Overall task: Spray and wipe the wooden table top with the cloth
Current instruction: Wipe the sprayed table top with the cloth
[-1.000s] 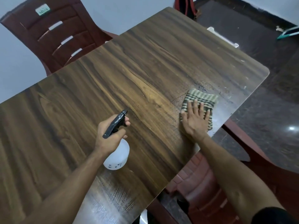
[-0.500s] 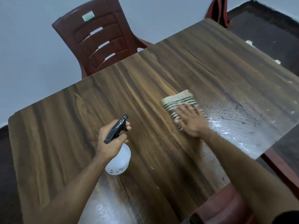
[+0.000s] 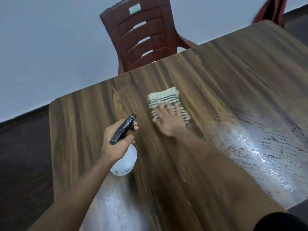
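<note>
One wooden table top (image 3: 93,124) with dark brown grain, seen from above, filling most of the head view. Two bare hands over it. Left hand (image 3: 116,139) wrapped around the neck of one spray bottle (image 3: 124,162) with a round white translucent body and a black trigger head, index finger forward by the trigger, nozzle aimed away toward the far edge; whether the bottle's base touches the wood or hangs just above it cannot be told. Right hand (image 3: 170,120) laid flat with fingers spread and straight, pressing down on one folded cloth (image 3: 162,97), cream with dark green stripes, blurred with motion. Cloth lying on the table top near the middle of the far half, just right of the bottle's nozzle, its far part showing beyond the fingertips. Two wet, shiny patches on the wood: one broad streaked patch (image 3: 260,147) to the right of the right forearm, one smaller patch (image 3: 110,204) near the front edge beneath the left forearm. One dark red plastic chair (image 3: 140,35) with a slotted backrest and a small green label, standing behind the far edge against a pale wall. One red and black object (image 3: 273,12) at the upper right corner, too cropped to identify. Dark floor (image 3: 21,155) to the left of the table.
</note>
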